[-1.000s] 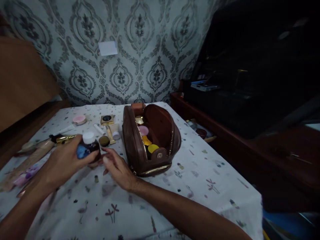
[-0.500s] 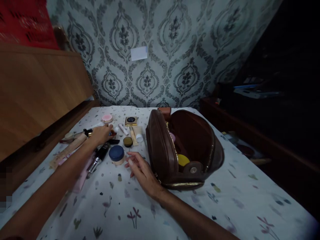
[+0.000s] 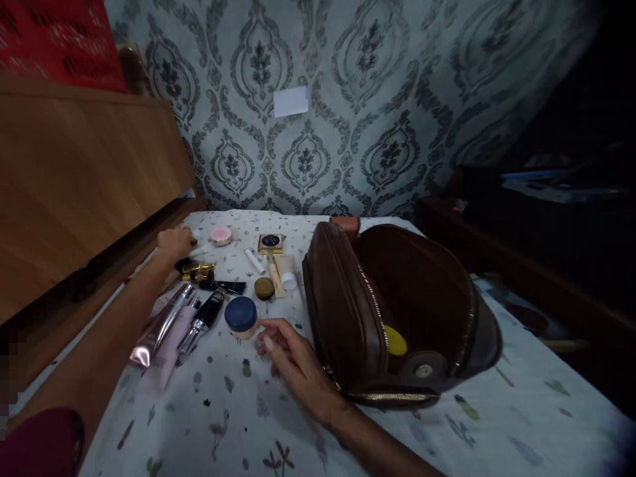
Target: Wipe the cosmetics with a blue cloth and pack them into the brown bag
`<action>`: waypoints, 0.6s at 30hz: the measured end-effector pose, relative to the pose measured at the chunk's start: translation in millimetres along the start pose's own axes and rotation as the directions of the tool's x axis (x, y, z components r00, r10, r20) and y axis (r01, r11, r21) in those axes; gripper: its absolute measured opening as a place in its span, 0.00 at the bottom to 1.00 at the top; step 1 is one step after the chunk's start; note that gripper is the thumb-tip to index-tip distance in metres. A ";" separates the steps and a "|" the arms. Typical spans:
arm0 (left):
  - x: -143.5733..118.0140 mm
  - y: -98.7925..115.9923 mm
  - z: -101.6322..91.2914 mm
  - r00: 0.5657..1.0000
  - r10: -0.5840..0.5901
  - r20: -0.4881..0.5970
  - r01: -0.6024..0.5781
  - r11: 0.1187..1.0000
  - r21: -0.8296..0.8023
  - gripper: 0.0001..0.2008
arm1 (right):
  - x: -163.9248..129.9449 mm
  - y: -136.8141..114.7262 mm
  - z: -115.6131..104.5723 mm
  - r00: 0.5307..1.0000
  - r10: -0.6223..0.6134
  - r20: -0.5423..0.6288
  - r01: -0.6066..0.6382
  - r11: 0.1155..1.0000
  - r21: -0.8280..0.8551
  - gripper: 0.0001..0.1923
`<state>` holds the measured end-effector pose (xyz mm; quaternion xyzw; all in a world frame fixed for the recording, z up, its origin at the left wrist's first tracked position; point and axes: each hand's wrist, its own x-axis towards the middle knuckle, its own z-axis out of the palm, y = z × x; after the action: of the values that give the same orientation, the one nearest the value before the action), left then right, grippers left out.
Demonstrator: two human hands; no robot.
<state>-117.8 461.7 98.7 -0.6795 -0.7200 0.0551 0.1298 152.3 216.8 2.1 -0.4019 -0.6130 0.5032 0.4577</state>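
One brown bag (image 3: 397, 311) lay open on the flowered cloth (image 3: 278, 424) beside one blue-lidded jar (image 3: 241, 317), which the right hand (image 3: 293, 358) nearly touched with loose, empty fingers. The left hand (image 3: 173, 242) reached far past three tubes (image 3: 169, 324); its grip could not be told. Patterned wallpaper (image 3: 348, 99) stood behind.

You have an open brown pouch (image 3: 348, 318) toward the cloth-covered tabletop's (image 3: 447, 437) right edge, a gold compact (image 3: 271, 243) and pink-lidded jar (image 3: 221, 235) near its far edge, a wooden panel (image 3: 74, 179) along its left.
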 end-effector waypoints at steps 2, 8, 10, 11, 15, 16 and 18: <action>6.6 -7.5 3.5 0.999 -0.032 0.030 0.033 0.999 -0.021 0.25 | -0.3 -0.4 0.2 1.000 0.008 0.003 -0.008 1.000 -0.018 0.20; 15.5 14.4 5.4 0.996 0.072 -0.045 -0.076 0.993 -0.093 0.29 | -2.8 0.2 2.8 0.998 0.041 -0.048 -0.047 0.991 -0.128 0.17; 20.4 30.8 9.1 0.989 0.145 -0.038 -0.149 0.980 -0.133 0.32 | -0.9 -3.7 6.7 0.996 0.030 -0.083 -0.046 0.979 -0.200 0.17; 23.2 38.2 11.9 0.986 0.168 -0.026 -0.170 0.974 -0.152 0.34 | 1.8 -7.0 9.6 0.995 0.028 -0.094 -0.051 0.966 -0.252 0.18; 32.5 53.8 25.2 0.983 0.183 0.031 -0.173 0.962 -0.213 0.32 | 25.7 -21.9 26.5 0.991 0.093 -0.092 -0.127 0.854 -0.505 0.34; 33.9 54.0 28.0 0.983 0.178 0.035 -0.166 0.960 -0.226 0.31 | 33.9 -23.9 31.2 0.989 0.117 -0.095 -0.150 0.817 -0.557 0.37; 36.0 51.9 32.2 0.986 0.165 0.032 -0.152 0.955 -0.255 0.30 | 49.6 -24.2 39.4 0.984 0.139 -0.111 -0.178 0.764 -0.620 0.39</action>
<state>-77.7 504.3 58.6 -0.7444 -0.6674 -0.0086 0.0186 100.6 250.1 30.7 -0.5959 -0.6957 0.2956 0.2713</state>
